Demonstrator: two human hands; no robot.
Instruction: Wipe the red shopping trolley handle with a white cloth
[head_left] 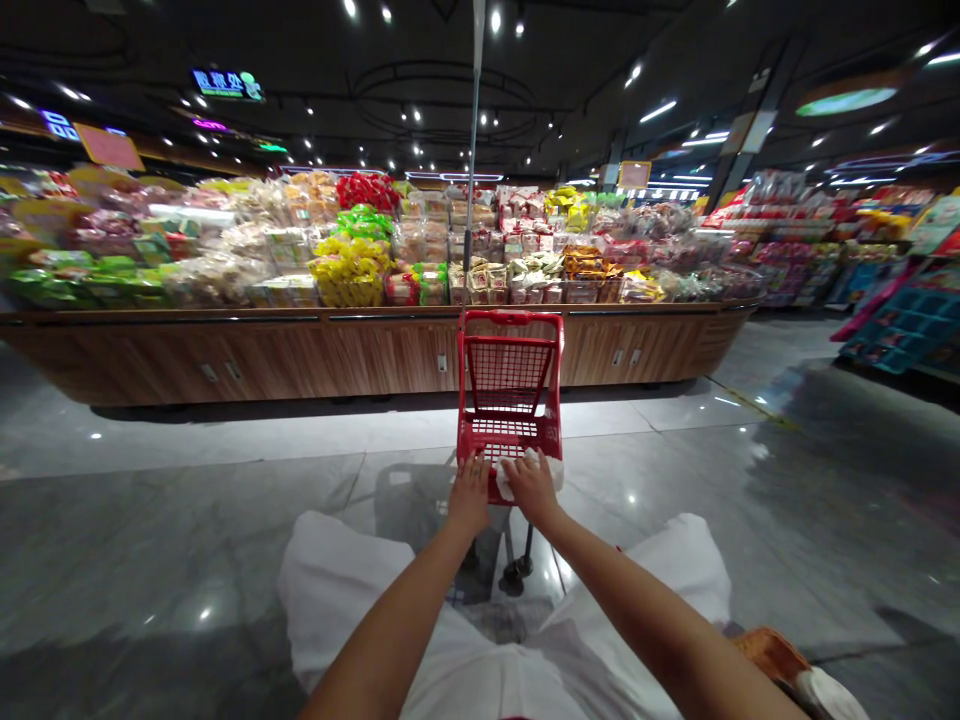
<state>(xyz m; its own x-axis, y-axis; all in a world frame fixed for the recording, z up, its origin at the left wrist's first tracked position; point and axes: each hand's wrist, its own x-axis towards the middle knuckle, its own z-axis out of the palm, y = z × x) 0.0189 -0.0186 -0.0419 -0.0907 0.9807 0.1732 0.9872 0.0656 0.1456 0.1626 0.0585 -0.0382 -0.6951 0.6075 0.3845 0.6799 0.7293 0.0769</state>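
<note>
A small red shopping cart [510, 428] with a plastic grid stands upright right in front of me. My left hand [471, 487] grips its near left edge, fingers laid over the rim. A crumpled white cloth or tissue [556, 472] is bunched under my right hand [531, 484], whose fingers close on it and press it against the near right edge of the cart. The palm side of both hands is hidden. Below the cart, dark wheels [517, 570] show between my knees.
Behind the cart runs a long wood-panelled display counter [360, 355] heaped with colourful packaged food. Grey glossy tiled floor [645, 480] surrounds me. At the right stands a blue rack [885, 325]. A brown and white object [776, 655], partly cut off, lies beside my right leg.
</note>
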